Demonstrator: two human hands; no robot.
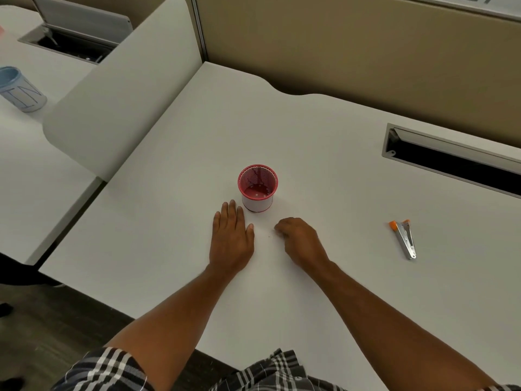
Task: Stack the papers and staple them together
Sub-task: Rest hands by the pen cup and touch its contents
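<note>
- Hands first: the left hand (231, 239) lies flat, fingers straight, on the white tabletop (324, 153); the right hand (300, 240), just right of it, is curled, knuckles up, and whether it pinches anything I cannot tell.
- Papers are not discernible; white sheets would blend into the surface.
- Just beyond the hands stands a red cup (258, 188).
- Far right lies the stapler (405, 238), untouched.
- Stacking seems in hand; next, probably reach right for the stapler.

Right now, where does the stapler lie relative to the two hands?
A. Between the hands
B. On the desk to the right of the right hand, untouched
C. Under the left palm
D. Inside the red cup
B: the stapler lies alone on the desk, well to the right of the right hand, while the left hand rests flat near the red cup.
</note>
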